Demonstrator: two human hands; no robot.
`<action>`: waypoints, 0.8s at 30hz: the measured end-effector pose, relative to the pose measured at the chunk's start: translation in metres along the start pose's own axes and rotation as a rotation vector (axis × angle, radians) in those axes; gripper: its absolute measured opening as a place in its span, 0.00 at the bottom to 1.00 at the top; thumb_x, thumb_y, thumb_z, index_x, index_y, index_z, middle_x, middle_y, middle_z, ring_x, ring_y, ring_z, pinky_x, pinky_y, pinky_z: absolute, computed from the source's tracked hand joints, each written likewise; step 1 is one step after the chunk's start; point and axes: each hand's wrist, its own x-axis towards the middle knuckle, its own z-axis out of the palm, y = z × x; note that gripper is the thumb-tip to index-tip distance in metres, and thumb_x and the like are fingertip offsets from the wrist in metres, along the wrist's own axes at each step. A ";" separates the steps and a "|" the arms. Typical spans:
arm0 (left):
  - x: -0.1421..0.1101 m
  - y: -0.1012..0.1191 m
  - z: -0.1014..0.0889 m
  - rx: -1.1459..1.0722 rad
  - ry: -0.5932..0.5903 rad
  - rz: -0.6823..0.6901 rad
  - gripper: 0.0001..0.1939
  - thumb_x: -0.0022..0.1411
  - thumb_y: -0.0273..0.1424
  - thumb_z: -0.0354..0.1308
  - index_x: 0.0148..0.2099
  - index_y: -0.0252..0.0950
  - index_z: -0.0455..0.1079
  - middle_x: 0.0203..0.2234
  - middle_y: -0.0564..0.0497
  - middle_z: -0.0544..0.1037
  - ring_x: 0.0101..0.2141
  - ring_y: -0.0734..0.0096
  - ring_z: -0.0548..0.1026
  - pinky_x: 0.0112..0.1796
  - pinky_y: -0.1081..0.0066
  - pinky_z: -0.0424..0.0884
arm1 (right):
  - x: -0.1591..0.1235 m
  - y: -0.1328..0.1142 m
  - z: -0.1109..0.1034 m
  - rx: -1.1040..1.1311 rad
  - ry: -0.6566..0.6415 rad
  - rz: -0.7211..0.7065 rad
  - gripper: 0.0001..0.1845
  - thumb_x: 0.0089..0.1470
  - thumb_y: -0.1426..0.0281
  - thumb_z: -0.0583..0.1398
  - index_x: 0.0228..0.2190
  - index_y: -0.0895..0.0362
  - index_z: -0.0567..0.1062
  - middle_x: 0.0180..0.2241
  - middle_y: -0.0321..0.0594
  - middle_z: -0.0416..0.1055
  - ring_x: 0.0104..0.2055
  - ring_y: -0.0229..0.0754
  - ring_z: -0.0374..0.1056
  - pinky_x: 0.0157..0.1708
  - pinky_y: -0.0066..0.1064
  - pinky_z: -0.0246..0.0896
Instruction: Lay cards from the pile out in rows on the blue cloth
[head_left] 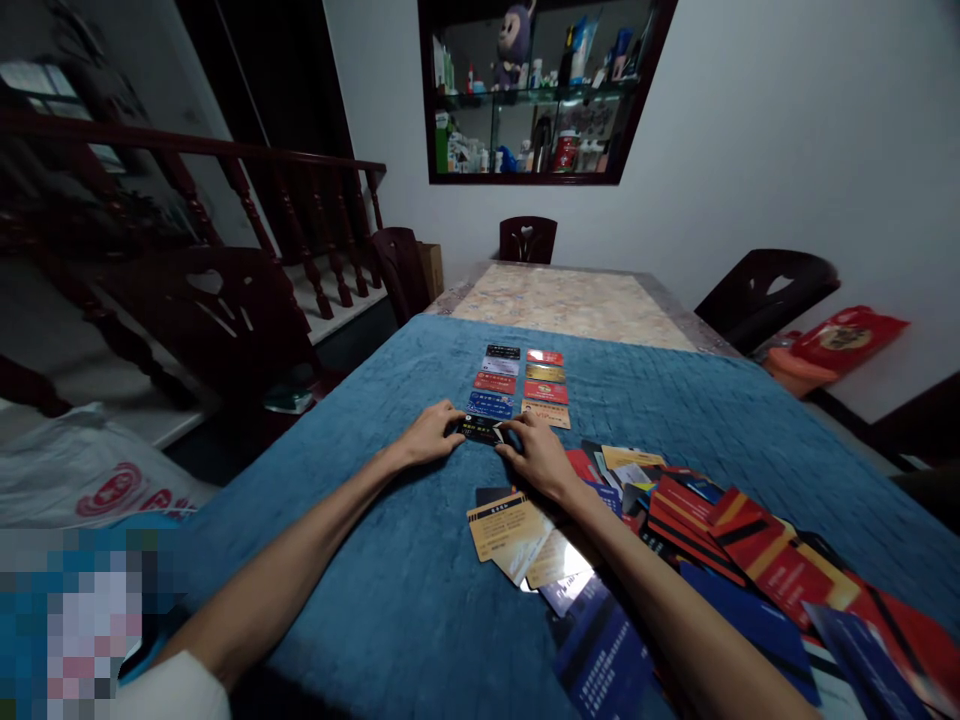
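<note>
A black VIP card (480,430) lies at the near end of the left column of cards, between my two hands. My left hand (431,434) pinches its left edge with thumb and fingers. On its right edge are the fingertips of my right hand (536,450), closed around that end. Just beyond it lies a blue card (490,404), then a red card (495,382) and more cards. The right column ends nearest me with a tan VIP card (553,414); a red card (546,391) lies past it.
Many loose cards (697,520) are heaped at the right, partly under my right forearm. Yellow cards (502,528) lie nearer me. A blue cloth (360,590) covers this end of the table. Chairs (772,290) stand around it, and a white plastic bag (112,470) is at the left.
</note>
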 end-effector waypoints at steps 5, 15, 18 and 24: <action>-0.001 0.001 0.002 0.010 0.032 -0.004 0.13 0.57 0.28 0.57 0.44 0.34 0.75 0.34 0.48 0.72 0.35 0.65 0.71 0.41 0.67 0.69 | 0.001 0.001 0.000 -0.016 -0.006 -0.011 0.16 0.56 0.66 0.62 0.46 0.55 0.76 0.46 0.47 0.70 0.48 0.46 0.68 0.48 0.35 0.61; -0.010 0.008 0.000 0.023 0.101 0.035 0.18 0.57 0.24 0.55 0.51 0.33 0.70 0.37 0.47 0.71 0.37 0.65 0.71 0.44 0.65 0.70 | 0.000 0.003 -0.006 -0.030 0.007 -0.057 0.17 0.57 0.64 0.61 0.48 0.57 0.75 0.47 0.47 0.70 0.49 0.45 0.66 0.48 0.35 0.61; -0.013 0.015 -0.003 -0.020 0.143 0.061 0.16 0.58 0.23 0.55 0.49 0.33 0.70 0.38 0.47 0.71 0.37 0.67 0.71 0.44 0.65 0.70 | 0.001 0.002 -0.015 -0.046 0.043 -0.091 0.14 0.58 0.66 0.60 0.46 0.56 0.76 0.45 0.46 0.71 0.49 0.46 0.66 0.48 0.37 0.60; -0.023 0.043 -0.010 -0.086 0.173 0.206 0.06 0.58 0.27 0.57 0.39 0.33 0.70 0.34 0.48 0.73 0.34 0.68 0.71 0.39 0.67 0.70 | -0.004 -0.007 -0.044 0.009 0.067 -0.183 0.10 0.56 0.71 0.59 0.40 0.55 0.78 0.41 0.43 0.75 0.46 0.49 0.64 0.47 0.41 0.59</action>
